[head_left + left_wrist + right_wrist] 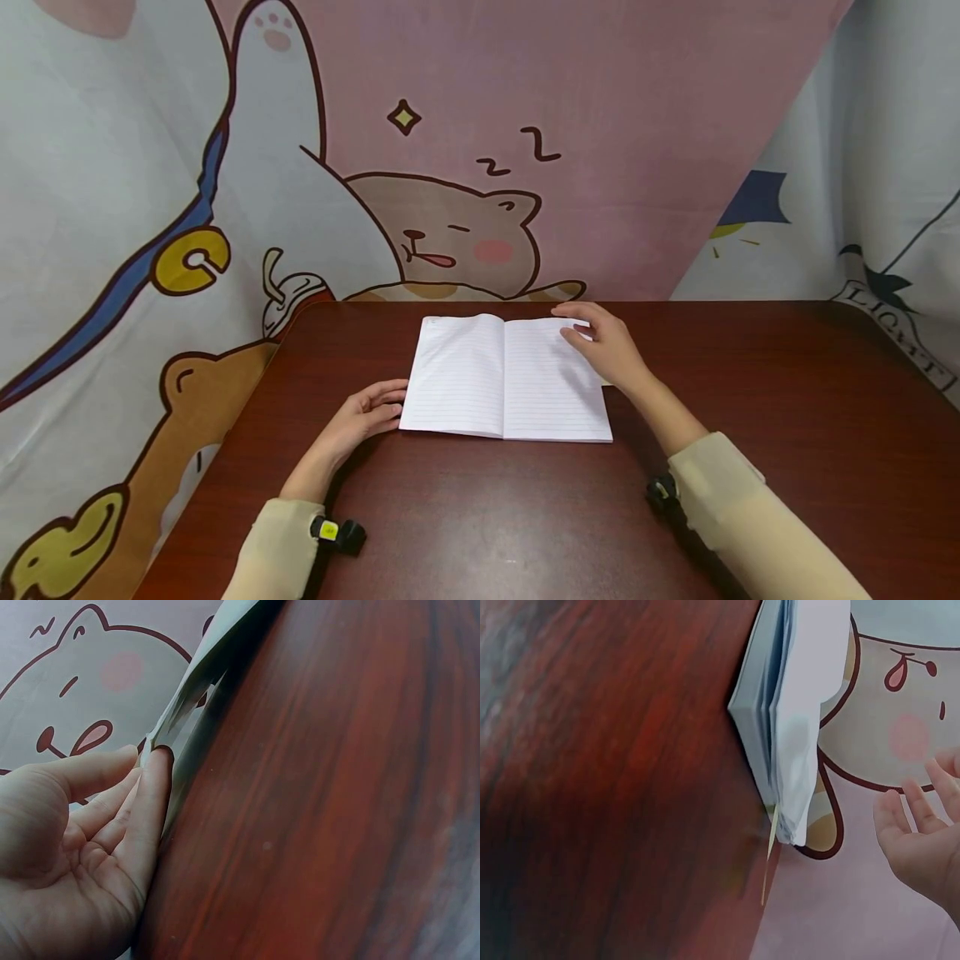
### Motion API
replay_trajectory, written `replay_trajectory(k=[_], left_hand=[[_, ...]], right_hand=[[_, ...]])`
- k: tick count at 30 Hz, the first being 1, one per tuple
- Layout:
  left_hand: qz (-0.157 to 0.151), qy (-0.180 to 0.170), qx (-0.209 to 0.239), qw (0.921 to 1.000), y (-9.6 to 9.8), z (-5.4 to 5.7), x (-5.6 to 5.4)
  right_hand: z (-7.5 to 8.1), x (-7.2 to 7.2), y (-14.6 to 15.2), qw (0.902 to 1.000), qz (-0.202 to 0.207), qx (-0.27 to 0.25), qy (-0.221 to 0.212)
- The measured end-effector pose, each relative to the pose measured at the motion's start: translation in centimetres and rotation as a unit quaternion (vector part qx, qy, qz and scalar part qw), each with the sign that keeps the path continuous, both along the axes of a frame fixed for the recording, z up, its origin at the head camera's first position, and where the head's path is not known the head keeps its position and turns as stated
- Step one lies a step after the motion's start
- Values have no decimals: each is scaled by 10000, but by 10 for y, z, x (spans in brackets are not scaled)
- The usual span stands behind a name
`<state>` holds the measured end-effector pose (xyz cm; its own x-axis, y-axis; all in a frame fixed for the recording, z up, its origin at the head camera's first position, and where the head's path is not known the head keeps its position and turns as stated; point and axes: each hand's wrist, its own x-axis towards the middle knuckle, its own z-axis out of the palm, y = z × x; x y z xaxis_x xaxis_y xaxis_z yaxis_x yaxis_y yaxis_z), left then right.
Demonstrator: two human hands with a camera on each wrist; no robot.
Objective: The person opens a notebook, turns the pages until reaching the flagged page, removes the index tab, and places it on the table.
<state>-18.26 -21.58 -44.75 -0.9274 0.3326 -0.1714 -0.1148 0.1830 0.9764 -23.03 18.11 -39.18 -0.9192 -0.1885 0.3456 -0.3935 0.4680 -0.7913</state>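
Note:
An open notebook (457, 375) with blank lined pages lies on the table. At its left edge is my left hand (367, 417); in the left wrist view that hand (82, 832) pinches the notebook's edge (199, 667) between thumb and fingertips. Raised over the upper right corner of the right page is my right hand (603, 342), fingers loosely bent. The right wrist view shows this hand (922, 832) apart from the notebook (799, 742), holding nothing. A thin pale yellow piece (772, 844) sticks out from beneath the notebook's right side.
The dark red-brown wooden table (480, 517) has its far edge against a cartoon-printed curtain (637, 125). More curtain hangs at the left and right. Each wrist, in a cream sleeve (281, 542), carries a small black camera (348, 537).

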Motion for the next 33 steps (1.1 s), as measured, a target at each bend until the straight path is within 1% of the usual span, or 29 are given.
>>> replay_trajectory(k=[8,17,25,33], left_hand=[[-6,7,16,10000,0,0,0],[9,-1,-10,10000,0,-1,0],[16,8,-20,10000,-1,-3,-1],[18,12,-21,10000,-1,-3,-1]], right_hand=[[-4,-2,8,9997,-243,72,-5],[-12,-6,15,9984,-553,114,-21],[-16,-6,20,9953,-889,164,-358],[-14,-8,25,9884,-1308,229,-731]])
